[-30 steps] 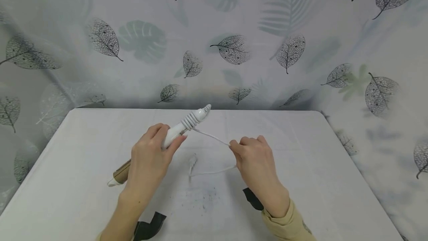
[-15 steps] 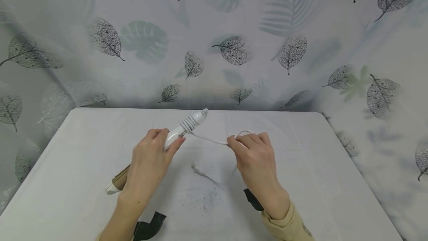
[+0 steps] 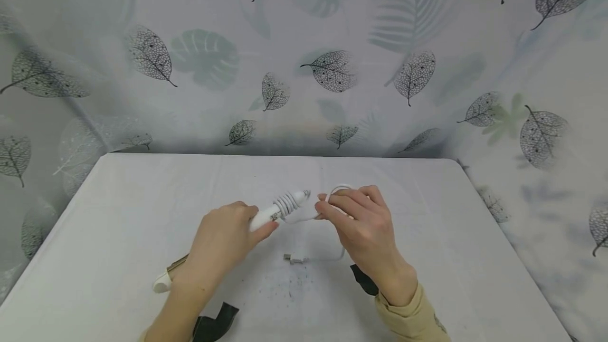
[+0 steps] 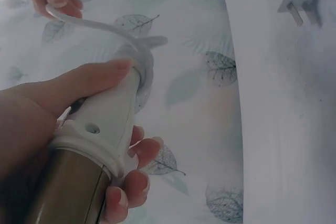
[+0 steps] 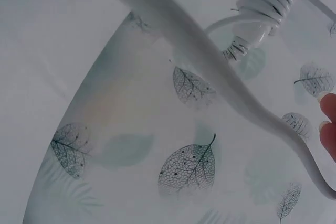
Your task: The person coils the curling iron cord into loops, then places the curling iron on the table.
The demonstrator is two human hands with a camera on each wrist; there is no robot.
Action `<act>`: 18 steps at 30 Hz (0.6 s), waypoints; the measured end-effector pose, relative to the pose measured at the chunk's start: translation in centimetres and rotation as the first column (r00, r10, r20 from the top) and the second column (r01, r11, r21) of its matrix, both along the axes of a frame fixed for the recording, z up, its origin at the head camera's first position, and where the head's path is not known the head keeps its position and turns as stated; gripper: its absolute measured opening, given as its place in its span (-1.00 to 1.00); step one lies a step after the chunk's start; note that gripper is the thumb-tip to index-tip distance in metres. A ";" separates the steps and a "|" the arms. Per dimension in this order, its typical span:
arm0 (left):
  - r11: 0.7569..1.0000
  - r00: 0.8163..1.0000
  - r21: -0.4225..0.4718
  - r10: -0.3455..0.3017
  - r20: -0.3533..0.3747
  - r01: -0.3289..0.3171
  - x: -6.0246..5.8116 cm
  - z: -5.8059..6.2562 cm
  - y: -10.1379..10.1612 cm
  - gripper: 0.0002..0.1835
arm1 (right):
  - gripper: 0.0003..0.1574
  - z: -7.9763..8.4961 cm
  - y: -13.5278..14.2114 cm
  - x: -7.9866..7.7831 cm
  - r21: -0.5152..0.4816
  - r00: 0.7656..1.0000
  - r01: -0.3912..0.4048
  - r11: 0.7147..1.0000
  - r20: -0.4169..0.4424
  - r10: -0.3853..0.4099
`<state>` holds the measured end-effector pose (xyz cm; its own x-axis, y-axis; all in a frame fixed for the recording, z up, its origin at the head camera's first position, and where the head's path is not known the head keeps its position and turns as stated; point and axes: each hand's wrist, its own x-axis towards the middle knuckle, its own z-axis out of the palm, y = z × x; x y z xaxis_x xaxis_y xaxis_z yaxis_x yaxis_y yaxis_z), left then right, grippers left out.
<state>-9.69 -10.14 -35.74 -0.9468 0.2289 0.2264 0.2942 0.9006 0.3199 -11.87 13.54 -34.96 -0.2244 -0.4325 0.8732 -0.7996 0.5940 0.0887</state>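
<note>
My left hand (image 3: 220,247) grips a white-and-gold curling iron (image 3: 261,219) by its white handle, tilted over the table. Several turns of white cord (image 3: 286,203) wrap the handle's far end, close together. In the left wrist view, my thumb lies along the handle and the gold barrel (image 4: 68,187) runs toward the camera. My right hand (image 3: 366,226) pinches the loose cord a short way right of the coils. From there the cord hangs to a plug (image 3: 296,259); whether the plug touches the table I cannot tell. A cord length crosses the right wrist view close up.
A white-covered table (image 3: 456,257) lies beneath. Black strips (image 3: 216,323) show beside the wrists, and dark specks (image 3: 292,286) mark the cloth. A leaf-patterned curtain (image 3: 304,57) rises behind the table's back edge.
The coiled end of the curling iron has dropped and moved right, toward my right hand, which still pinches the cord. The dangling plug has swung, now lying lower and turned leftward.
</note>
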 end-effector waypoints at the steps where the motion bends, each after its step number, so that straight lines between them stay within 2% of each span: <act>1: 0.999 1.000 -0.030 -0.027 -0.005 0.027 0.0 -0.1 0.2 -0.60 | -0.92 0.0 0.0 0.0 -0.001 1.000 -0.003 1.000 -0.007 0.003; 5: 0.984 0.991 -0.138 -0.124 -0.049 0.116 0.2 -0.6 0.9 -0.60 | -0.90 -0.1 -0.3 0.0 -0.004 1.000 -0.007 1.000 -0.023 0.007; 8: 0.970 0.980 -0.173 -0.185 -0.069 0.171 0.3 -0.8 1.1 -0.58 | -0.89 -0.2 -0.5 0.0 -0.008 1.000 -0.010 1.000 -0.023 0.010; 12: 0.955 0.964 -0.185 -0.251 -0.087 0.232 0.5 -0.8 1.1 -0.60 | -0.87 -0.4 -0.9 0.1 -0.027 1.000 0.000 1.000 -0.005 0.000; 18: 0.939 0.939 -0.179 -0.318 -0.132 0.293 0.7 -0.5 0.8 -0.61 | -0.70 -0.7 -1.4 0.2 -0.071 0.999 0.051 0.996 0.003 -0.051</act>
<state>-9.01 -9.39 -36.28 -0.7808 0.5455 0.3047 0.5981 0.7936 0.1117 -11.71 12.17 -35.68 -0.2459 -0.3577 0.9009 -0.7681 0.6388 0.0441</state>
